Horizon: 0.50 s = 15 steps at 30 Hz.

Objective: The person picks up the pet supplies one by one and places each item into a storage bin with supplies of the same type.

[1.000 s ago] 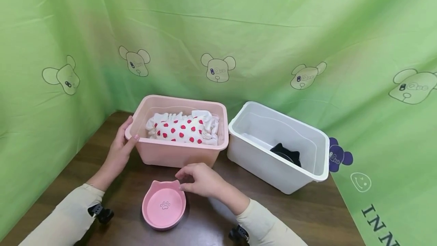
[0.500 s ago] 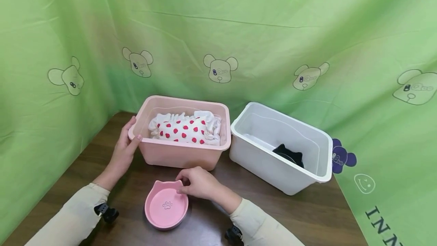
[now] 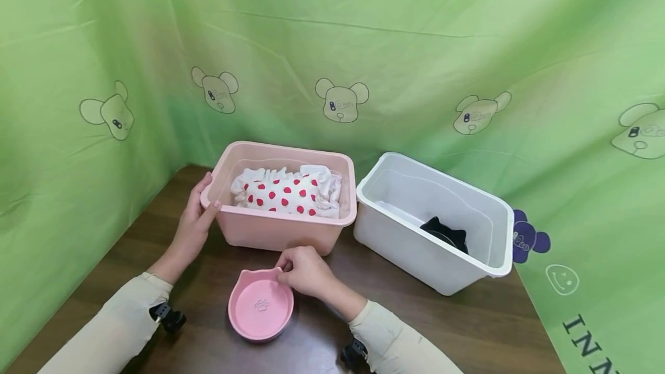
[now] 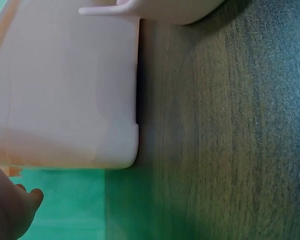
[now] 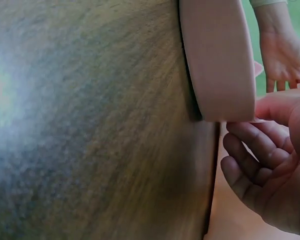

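Head view: right hand (image 3: 307,273) pinches pink dish (image 3: 261,311) by its rim on the table (image 3: 397,299). Pink bin (image 3: 275,232), gripped by left hand (image 3: 193,227), stands directly behind; white bin (image 3: 402,247), containing black dish (image 3: 448,235), stands alongside.

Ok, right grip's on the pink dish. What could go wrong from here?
The right grip pinches the pink dish only at its rim beside one ear, so it might tip or twist if lifted. The pink bin stands just beyond, so the dish could bump it. The left grip touches only that bin's left end, so a push might nudge it into the white bin beside it.
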### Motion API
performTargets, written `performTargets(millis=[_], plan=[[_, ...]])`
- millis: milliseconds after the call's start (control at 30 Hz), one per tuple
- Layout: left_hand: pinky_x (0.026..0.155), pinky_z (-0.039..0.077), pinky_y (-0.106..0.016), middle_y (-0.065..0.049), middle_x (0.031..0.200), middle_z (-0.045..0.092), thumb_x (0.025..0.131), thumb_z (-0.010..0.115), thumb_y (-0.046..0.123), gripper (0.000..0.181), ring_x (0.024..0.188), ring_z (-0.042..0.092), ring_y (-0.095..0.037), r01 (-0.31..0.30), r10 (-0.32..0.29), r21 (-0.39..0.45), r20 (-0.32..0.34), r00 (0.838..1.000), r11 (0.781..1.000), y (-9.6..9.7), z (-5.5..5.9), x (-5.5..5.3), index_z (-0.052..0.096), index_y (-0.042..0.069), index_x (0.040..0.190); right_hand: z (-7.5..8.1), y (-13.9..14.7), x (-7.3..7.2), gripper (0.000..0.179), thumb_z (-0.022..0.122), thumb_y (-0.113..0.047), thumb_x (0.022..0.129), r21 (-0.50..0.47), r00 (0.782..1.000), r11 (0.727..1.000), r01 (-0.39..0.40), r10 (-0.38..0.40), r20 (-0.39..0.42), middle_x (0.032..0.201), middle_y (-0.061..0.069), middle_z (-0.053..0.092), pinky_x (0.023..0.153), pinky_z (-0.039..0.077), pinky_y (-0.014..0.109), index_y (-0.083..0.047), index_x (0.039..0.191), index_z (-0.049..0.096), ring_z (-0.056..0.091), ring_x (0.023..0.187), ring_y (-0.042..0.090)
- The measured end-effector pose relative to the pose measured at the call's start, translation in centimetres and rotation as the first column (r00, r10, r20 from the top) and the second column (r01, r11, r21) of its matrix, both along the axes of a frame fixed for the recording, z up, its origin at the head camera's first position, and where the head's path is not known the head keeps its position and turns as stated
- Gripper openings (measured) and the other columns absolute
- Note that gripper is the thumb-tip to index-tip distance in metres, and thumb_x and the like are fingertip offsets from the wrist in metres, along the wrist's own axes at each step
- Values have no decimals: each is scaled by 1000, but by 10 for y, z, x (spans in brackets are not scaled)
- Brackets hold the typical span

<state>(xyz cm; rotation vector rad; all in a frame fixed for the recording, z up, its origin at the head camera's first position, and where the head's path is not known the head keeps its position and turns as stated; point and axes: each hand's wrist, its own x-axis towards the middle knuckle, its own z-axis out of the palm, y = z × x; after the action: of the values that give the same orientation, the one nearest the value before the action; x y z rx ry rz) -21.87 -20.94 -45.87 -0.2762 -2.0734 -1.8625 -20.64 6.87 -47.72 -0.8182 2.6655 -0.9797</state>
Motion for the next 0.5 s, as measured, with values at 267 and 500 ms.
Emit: performTargets(millis=[267,500], plan=[[110,29,-5,-8,171,19,107,49,9,59,154,22,-30,-5,5,0,12,1000,1000,-1,2,-1,26,7,161,17,6,2,8,80,-19,83,-52,996,998,44,-48,-70,65,-17,64,53,49,20,-21,78,75,57,61,0],[109,31,-5,-6,171,19,107,49,9,60,153,24,-31,2,-2,-4,21,1000,1000,0,0,1,25,8,162,38,19,7,7,79,-18,85,-83,994,994,73,-79,-71,68,-15,65,55,52,22,-20,79,75,59,62,3]])
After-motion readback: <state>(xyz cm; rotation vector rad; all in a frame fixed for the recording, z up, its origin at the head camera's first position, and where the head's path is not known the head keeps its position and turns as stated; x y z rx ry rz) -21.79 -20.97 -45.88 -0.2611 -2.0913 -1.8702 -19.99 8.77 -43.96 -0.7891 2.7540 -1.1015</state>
